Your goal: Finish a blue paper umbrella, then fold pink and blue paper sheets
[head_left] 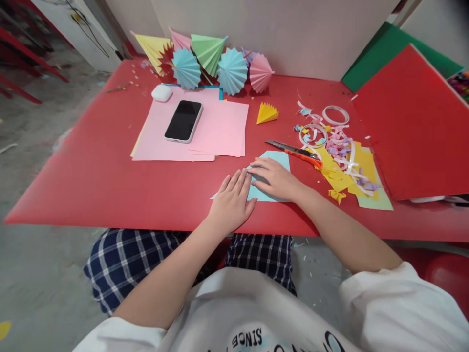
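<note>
A folded sheet of light blue paper (275, 195) lies on the red table near its front edge, partly covered by my hands. My left hand (234, 200) rests flat on its left part, fingers stretched out. Just beside it, my right hand (273, 177) presses on the middle of the sheet with fingers spread and the fingertips close to those of the left. Right behind the paper lies an orange utility knife (298, 153), its blade end pointing left. Neither hand grips anything.
Pink paper sheets (223, 129) lie at back left, bearing a black phone (184, 121) and a white case (161, 93). Pleated paper umbrellas (232, 71) line the wall. Tape rolls (336, 115), paper scraps (339, 146) and a yellow pleated piece (267, 113) lie right; a red board (417, 127) leans beyond.
</note>
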A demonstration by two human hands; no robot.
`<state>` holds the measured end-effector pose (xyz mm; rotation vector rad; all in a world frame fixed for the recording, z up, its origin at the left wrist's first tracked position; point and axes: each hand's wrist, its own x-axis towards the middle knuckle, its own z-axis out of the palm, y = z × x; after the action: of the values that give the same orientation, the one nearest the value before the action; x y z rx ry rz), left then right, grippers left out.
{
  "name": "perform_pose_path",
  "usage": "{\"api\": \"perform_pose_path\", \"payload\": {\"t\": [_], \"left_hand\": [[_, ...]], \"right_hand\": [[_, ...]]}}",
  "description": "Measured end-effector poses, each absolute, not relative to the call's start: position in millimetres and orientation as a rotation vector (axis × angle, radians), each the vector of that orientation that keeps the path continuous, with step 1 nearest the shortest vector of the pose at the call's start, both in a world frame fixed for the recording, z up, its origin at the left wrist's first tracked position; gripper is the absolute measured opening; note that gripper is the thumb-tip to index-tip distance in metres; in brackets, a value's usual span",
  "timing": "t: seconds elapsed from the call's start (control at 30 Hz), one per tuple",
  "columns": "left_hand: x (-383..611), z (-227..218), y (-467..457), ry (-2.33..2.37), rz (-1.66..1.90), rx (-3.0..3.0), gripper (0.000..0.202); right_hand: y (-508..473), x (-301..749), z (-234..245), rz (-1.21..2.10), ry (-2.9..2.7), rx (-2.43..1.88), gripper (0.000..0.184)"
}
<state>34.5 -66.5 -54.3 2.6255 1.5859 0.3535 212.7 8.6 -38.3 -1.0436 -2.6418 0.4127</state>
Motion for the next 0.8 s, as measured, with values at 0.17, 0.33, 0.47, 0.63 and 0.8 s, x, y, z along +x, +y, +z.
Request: {"api": "perform_pose_path", "payload": {"t": [0.17, 0.33, 0.47, 0.63, 0.8], "left_hand": [[34, -54, -66, 1.595, 0.353, 2.634, 0.057], [33, -56, -67, 1.599, 0.352, 2.635, 0.057], [31, -48, -62, 1.585, 0.348, 2.652, 0.055], [36, -34, -41, 1.59, 0.271, 2.714, 0.028], [45, -40, -24, 1.572, 0.293, 2.8, 0.02]], "right_hand": [[6, 207, -39, 0.3, -2.733, -1.075, 0.045], [16, 220, -38, 0.165, -2.742, -1.173, 0.056], [28, 230, -38, 0.108, -2.693, -1.244, 0.06], [30, 233, -40, 0.005, -2.698, -1.221, 0.059], [25, 231, -43, -0.026, -2.712, -1.168, 0.046]]}}
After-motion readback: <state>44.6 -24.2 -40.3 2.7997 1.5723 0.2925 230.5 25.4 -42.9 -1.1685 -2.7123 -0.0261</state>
